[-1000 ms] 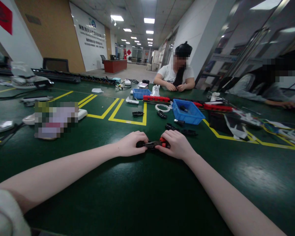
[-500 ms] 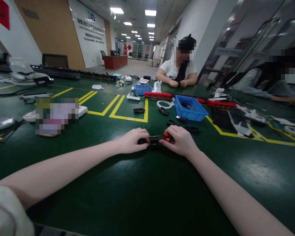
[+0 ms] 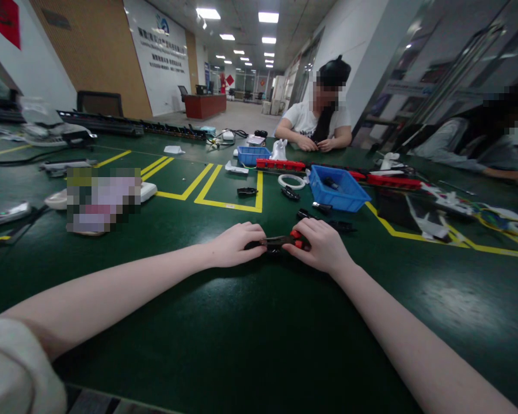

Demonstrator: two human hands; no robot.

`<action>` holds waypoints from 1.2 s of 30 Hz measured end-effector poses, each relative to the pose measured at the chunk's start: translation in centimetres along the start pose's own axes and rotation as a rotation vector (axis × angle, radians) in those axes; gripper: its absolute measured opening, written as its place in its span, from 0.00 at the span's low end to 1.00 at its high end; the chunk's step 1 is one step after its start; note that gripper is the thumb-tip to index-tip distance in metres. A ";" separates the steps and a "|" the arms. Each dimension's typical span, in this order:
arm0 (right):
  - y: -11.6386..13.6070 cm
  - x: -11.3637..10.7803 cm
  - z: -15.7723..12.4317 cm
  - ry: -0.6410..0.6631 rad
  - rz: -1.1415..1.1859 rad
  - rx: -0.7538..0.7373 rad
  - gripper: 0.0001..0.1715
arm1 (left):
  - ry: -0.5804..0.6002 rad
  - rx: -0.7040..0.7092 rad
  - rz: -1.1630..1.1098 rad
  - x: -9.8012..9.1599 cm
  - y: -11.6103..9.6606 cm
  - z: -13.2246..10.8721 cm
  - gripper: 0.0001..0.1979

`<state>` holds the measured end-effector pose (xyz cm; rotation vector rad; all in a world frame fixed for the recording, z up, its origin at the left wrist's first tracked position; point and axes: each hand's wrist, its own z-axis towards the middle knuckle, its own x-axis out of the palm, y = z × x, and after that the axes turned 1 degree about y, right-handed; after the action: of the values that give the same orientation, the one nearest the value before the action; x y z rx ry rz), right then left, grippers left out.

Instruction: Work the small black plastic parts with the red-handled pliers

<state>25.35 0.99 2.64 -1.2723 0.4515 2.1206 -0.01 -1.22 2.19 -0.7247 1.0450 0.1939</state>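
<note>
My left hand (image 3: 235, 244) and my right hand (image 3: 322, 246) meet over the green table (image 3: 250, 333), both curled round one small black part with a red piece (image 3: 280, 242). The left fingers grip its black end, the right fingers pinch the red end. Most of the part is hidden under my fingers. Loose black parts (image 3: 323, 218) lie just beyond my right hand.
A blue bin (image 3: 337, 190) stands behind the hands, a smaller blue bin (image 3: 250, 155) farther back. Red strips (image 3: 280, 165), a white ring (image 3: 292, 181) and yellow floor-style tape lines (image 3: 224, 202) mark the table. One person (image 3: 317, 123) sits opposite, another (image 3: 479, 146) at right.
My hands stay together on the part; the view has shifted slightly, and the fingers have adjusted a little on it.
</note>
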 end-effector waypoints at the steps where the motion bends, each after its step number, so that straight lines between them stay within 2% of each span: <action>1: 0.0 0.0 0.0 0.005 -0.001 -0.006 0.22 | -0.001 0.001 0.001 0.0 0.0 0.0 0.08; 11: 0.0 -0.2 0.0 0.034 -0.034 -0.048 0.21 | -0.007 0.017 0.004 0.0 0.2 -0.1 0.09; 22: -0.6 -0.1 -0.3 -0.047 -0.001 0.040 0.19 | -0.025 0.010 0.044 0.1 0.0 -0.1 0.10; 36: -0.5 -0.5 -0.2 0.055 -0.043 -0.093 0.20 | -0.020 -0.002 0.015 0.0 0.0 -0.1 0.09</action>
<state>25.96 1.07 2.95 -1.3832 0.3494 2.0967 -0.10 -1.31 2.13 -0.7156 1.0315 0.2154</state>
